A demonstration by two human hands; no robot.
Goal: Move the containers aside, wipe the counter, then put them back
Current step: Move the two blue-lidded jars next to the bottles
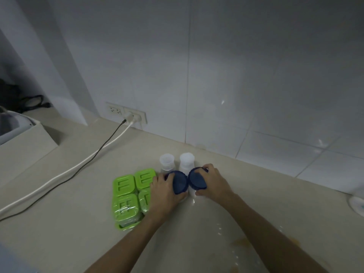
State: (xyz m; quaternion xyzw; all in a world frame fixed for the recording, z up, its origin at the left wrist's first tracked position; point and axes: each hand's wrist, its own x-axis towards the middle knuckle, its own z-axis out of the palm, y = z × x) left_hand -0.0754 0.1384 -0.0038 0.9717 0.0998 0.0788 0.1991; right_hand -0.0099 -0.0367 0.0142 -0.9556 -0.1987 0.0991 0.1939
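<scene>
Two clear jars with dark blue lids stand side by side on the beige counter (82, 223). My left hand (163, 194) is wrapped around the left blue-lidded jar (179, 184). My right hand (212, 181) grips the right blue-lidded jar (197, 179). Just behind them, near the wall, stand two white-capped bottles, the left bottle (167, 160) and the right bottle (187, 160). A shrink-wrapped pack of green-lidded containers (129, 196) lies on the counter directly left of my left hand, touching it.
A white cable (65, 175) and a black cable (88, 160) run across the counter from the wall socket (134, 116). A beige box (25, 140) sits at far left. A white round object (357, 205) lies at right edge. Wet drops and a brownish stain (242, 243) mark the counter between my arms.
</scene>
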